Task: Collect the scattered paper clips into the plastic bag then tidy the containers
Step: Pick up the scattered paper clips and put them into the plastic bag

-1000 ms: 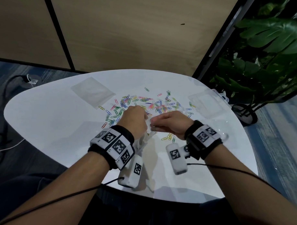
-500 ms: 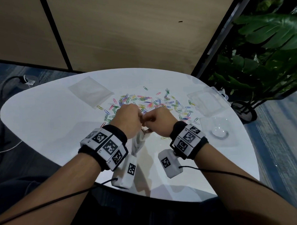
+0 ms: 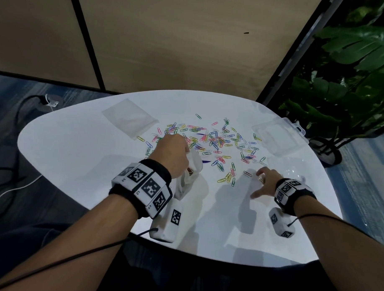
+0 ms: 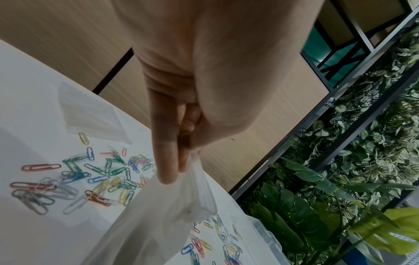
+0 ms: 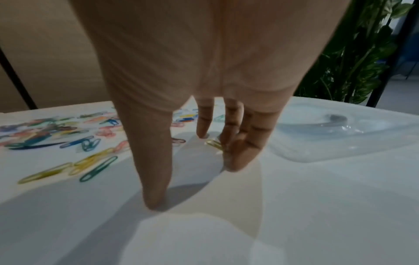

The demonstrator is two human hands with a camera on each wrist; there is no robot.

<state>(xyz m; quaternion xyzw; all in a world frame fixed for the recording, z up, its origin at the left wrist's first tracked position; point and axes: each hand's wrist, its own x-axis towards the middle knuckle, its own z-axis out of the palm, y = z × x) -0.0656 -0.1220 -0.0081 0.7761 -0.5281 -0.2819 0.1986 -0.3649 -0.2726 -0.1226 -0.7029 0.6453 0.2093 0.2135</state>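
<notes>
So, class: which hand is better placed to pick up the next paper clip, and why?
Right. The right hand is free, fingers spread on the table by a yellow clip. The left hand is busy holding the bag.

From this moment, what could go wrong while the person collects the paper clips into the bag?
1. The left hand pinches the plastic bag by its top edge only, so the mouth may sag shut or clips inside may spill.
2. The right hand comes down with spread fingers on a yellow clip lying flat on the smooth table; it may slide away instead of lifting.
3. The paper clips overlap, so a pick may drag neighbours.
</notes>
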